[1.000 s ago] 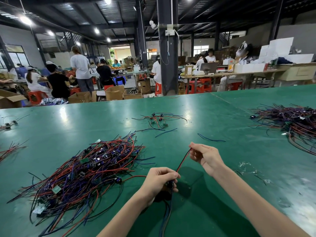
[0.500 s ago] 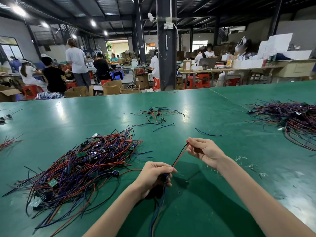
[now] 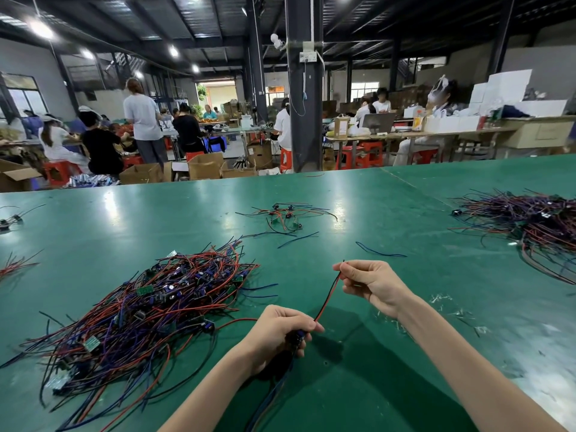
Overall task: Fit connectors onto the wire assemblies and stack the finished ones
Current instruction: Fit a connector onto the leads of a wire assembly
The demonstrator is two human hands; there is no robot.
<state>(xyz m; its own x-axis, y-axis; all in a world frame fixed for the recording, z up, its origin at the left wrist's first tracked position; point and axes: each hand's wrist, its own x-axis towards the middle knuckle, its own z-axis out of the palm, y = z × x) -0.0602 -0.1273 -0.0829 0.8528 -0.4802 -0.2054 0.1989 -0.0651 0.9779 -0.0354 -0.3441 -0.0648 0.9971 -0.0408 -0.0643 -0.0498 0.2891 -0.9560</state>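
Green matting covers the long workbench (image 3: pixel 389 194) in the head-camera view, where a worker's two bare hands hold one wire assembly between them. The left hand (image 3: pixel 279 336), nearer the body, is curled round a small dark blue component (image 3: pixel 300 335), with a bundle of blue leads (image 3: pixel 276 397) trailing down towards the table's near edge. The right hand (image 3: pixel 374 285), farther out and to the right, pinches the thin red-and-black twin wire (image 3: pixel 327 296) between thumb and forefinger, and its bare tip pokes just above the fingers.

The wire's long axis runs taut on a diagonal — low at the left hand, rising up and right to the right hand. The free end at the right hand is probably where a connector would go, but no connector can be made out in either hand.

A large tangle of red, blue and black wire assemblies with small green boards (image 3: pixel 149 307) lies just left of the left hand. A darker heap of wires (image 3: pixel 536 222) sits well apart at far right — which one holds finished pieces cannot be told.
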